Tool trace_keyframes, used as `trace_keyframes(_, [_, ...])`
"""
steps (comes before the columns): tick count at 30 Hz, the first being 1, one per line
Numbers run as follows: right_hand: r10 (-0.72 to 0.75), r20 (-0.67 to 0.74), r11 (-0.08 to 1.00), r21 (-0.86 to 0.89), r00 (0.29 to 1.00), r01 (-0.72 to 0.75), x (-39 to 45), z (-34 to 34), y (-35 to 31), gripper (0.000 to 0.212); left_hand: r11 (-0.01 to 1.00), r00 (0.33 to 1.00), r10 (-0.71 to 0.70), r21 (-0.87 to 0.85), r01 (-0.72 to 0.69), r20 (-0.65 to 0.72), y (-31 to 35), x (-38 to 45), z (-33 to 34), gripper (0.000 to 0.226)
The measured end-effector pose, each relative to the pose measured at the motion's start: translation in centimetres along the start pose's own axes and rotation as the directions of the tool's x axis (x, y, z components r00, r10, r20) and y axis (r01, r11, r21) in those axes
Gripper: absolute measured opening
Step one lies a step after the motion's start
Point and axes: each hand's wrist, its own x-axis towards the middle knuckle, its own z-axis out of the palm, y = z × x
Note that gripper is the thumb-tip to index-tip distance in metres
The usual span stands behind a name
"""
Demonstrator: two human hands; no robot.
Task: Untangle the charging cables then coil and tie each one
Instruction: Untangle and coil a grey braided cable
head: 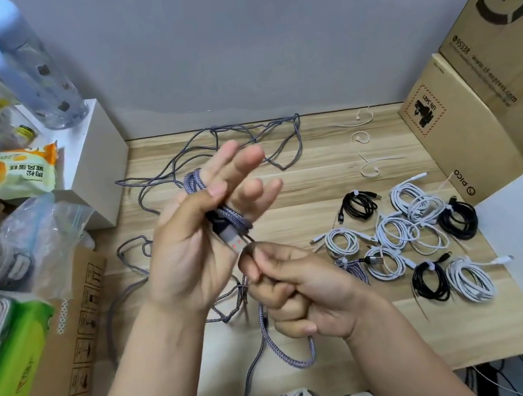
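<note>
The right hand (299, 291) pinched the grey braided cable (287, 347) between thumb and forefinger, just below its plug (234, 241). That plug pointed down from the left hand (203, 227), which stood just above and to the left of this grip, fingers straight and spread, with several turns of the same cable wound round them; the thumb seemed to press the plug end against the palm, though blur made this uncertain. From the pinch the cable ran down toward the person's body, then looped away in loose tangles (228, 148) across the counter (363, 353) beyond the left hand. So the slack lay below and behind. To the right of the grip lay tied coils (406, 233), white and black, and farther off spare ties (365, 147) and cardboard boxes (468, 130); none blocked the winding.
</note>
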Motion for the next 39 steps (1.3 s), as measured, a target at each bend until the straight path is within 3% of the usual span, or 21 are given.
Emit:
trace_keyframes(3, [-0.019,-0.213,0.951,-0.305,0.977,-0.047,-0.2,0.0,-0.3,0.03,0.935,0.987,0.067,0.355,-0.01,-0.148,-0.2,0.6,-0.7,0.053])
trace_keyframes(5, [-0.146,-0.315,0.812,-0.58,0.938,-0.069,-0.5,0.0,-0.7,0.032,0.823,0.987,0.03,0.565,0.064,-0.156,-1.0,0.7,-1.1,0.062])
trace_keyframes(7, [-0.233,-0.338,0.711,-0.699,0.912,-0.077,-0.7,0.0,-1.1,0.03,0.72,0.987,0.021,0.688,0.096,-0.161,-1.7,0.6,-1.4,0.062])
trace_keyframes(10, [-0.218,-0.363,0.804,-0.593,0.906,-0.044,-1.4,-0.1,-1.6,0.026,0.612,0.985,0.08,0.787,0.074,-0.154,-2.0,0.6,-1.7,0.063])
trace_keyframes(14, [-0.139,-0.273,0.935,-0.352,0.952,0.036,-1.5,0.0,-1.8,0.013,0.554,0.975,0.145,0.83,0.062,-0.17,-2.0,0.5,-1.9,0.057])
trace_keyframes(20, [-0.24,-0.177,0.951,-0.241,0.955,0.194,-1.7,0.0,-1.8,0.012,0.559,0.967,0.147,0.824,0.092,-0.207,-1.5,0.2,-1.8,0.052])
trace_keyframes(25, [-0.401,-0.146,0.904,-0.22,0.904,0.366,-2.3,0.4,-2.5,0.016,0.375,0.983,0.1,0.921,0.106,-0.154,-1.4,0.0,-2.1,0.036])
trace_keyframes(27, [-0.493,-0.209,0.836,-0.381,0.845,0.394,-2.6,0.7,-3.0,0.023,0.453,0.984,-0.025,0.876,0.166,-0.174,-1.2,-0.2,-1.8,0.028])
trace_keyframes(29, [-0.628,-0.23,0.707,-0.568,0.744,0.421,-2.6,1.0,-3.3,0.027,0.549,0.958,-0.265,0.8,0.242,-0.108,-1.1,-0.6,-2.1,0.05])
trace_keyframes(32, [-0.753,-0.213,0.56,-0.704,0.622,0.436,-1.7,0.8,-3.1,0.026,0.711,0.78,-0.601,0.563,0.422,0.174,-0.2,-1.1,-2.2,0.073])
trace_keyframes(33, [-0.765,-0.228,0.553,-0.711,0.602,0.434,-1.4,0.5,-3.0,0.025,0.771,0.718,-0.618,0.426,0.474,0.321,-0.1,-1.0,-2.3,0.068])
trace_keyframes(35, [-0.739,-0.27,0.6,-0.681,0.618,0.419,-0.7,-0.1,-2.9,0.028,0.844,0.67,-0.503,0.144,0.516,0.546,0.2,-1.0,-2.4,0.046])
trace_keyframes(37, [-0.673,-0.293,0.663,-0.647,0.68,0.377,-0.2,-0.5,-2.5,0.033,0.852,0.708,-0.332,-0.124,0.508,0.624,0.4,-0.9,-1.8,0.029])
trace_keyframes(39, [-0.554,-0.287,0.754,-0.571,0.782,0.324,0.2,-1.0,-1.9,0.033,0.87,0.825,-0.208,-0.287,0.401,0.525,1.3,-0.4,-1.2,0.024])
